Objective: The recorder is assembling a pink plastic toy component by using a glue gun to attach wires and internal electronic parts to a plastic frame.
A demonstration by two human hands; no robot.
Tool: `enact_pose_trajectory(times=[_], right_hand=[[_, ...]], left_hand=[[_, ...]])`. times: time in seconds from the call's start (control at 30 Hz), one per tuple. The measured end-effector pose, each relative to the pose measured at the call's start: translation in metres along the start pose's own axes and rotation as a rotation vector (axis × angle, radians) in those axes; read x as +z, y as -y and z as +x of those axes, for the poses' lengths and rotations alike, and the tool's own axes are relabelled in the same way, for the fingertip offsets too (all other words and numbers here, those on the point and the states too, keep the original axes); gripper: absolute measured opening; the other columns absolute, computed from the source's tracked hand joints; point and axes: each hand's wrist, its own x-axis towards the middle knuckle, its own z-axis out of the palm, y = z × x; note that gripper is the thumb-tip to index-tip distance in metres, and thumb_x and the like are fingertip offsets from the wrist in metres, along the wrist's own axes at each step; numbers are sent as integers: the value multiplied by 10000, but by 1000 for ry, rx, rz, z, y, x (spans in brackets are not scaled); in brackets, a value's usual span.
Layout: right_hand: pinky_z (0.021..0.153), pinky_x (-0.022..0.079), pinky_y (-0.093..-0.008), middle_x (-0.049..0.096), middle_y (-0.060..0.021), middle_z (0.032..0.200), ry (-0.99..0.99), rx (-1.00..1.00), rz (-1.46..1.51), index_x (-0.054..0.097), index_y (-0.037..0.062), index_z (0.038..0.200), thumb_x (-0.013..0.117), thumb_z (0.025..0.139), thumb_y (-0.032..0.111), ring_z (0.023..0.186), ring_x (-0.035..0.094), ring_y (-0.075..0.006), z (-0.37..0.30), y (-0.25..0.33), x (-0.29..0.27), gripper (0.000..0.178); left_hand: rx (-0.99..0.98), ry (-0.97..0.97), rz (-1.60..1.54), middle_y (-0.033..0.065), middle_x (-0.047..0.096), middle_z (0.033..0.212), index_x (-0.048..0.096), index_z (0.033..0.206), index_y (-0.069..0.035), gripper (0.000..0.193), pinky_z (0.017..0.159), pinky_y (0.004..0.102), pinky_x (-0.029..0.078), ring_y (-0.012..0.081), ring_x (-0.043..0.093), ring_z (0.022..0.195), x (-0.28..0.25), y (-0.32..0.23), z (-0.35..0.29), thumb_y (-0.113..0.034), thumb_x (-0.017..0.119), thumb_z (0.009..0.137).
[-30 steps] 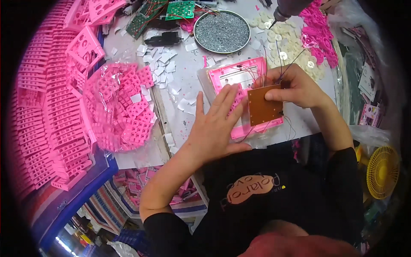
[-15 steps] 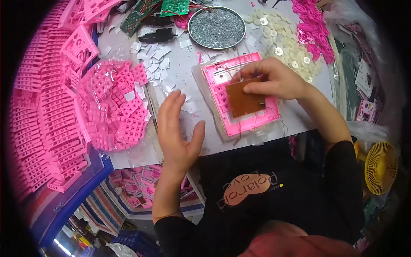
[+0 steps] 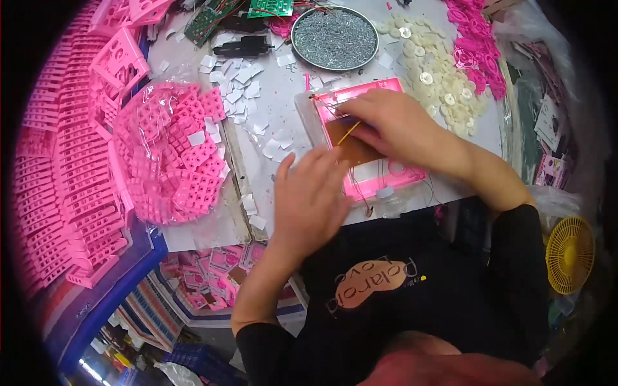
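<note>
A brown circuit board [image 3: 360,155] lies low over a pink plastic casing [image 3: 371,188], covering the casing's middle. My right hand [image 3: 399,125] is closed on the board's upper part, its thumb over the brown face and the other fingers curled at the far edge. A thin yellow strip, perhaps a wire, [image 3: 349,132] slants across the board by that thumb. My left hand [image 3: 312,196] has its fingers stretched out, their tips at the board's near left edge, with nothing seen in its grasp. Thin wires [image 3: 356,186] trail over the casing's near rim.
Beyond the casing stands a round dish of small metal screws [image 3: 335,40]. Cream discs [image 3: 444,90] and dark pink parts [image 3: 476,48] lie at right. White paper squares [image 3: 241,80], a clear bag of pink keypads [image 3: 174,154] and stacked pink panels [image 3: 71,161] fill the left.
My left hand has moved right to the board's edge. My right hand has turned and shifted left, bringing the board down over the casing. The whole view has shifted slightly.
</note>
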Motion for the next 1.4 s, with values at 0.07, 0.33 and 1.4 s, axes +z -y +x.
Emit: enact_pose_trajectory(times=[0.07,0.33,1.4], right_hand=[[869,513,-448,672,-127,1157,-161,-19,-213,501,94,1399,752,807,193,1030,635,-337,-2,10,-1,650],[1117,375,-487,573,-174,1412,-109,-328,-417,607,-33,1306,585,864,204,1346,502,-314,-53,10,24,502],[915,486,-363,684,-184,1161,-314,-437,-102,693,-43,1027,554,844,135,1135,605,-319,-50,3,27,291]], left_hand=[[48,130,101,142,615,1311,630,1255,-33,531,1132,544,304,303,560,1289,6,-9,9,-249,778,792],[99,190,242,113,635,1299,650,1208,-8,600,1070,482,331,235,568,1284,4,-14,18,-445,751,811],[-254,-48,-202,119,732,907,679,905,1,130,927,395,483,240,695,847,-10,-15,81,-128,680,918]])
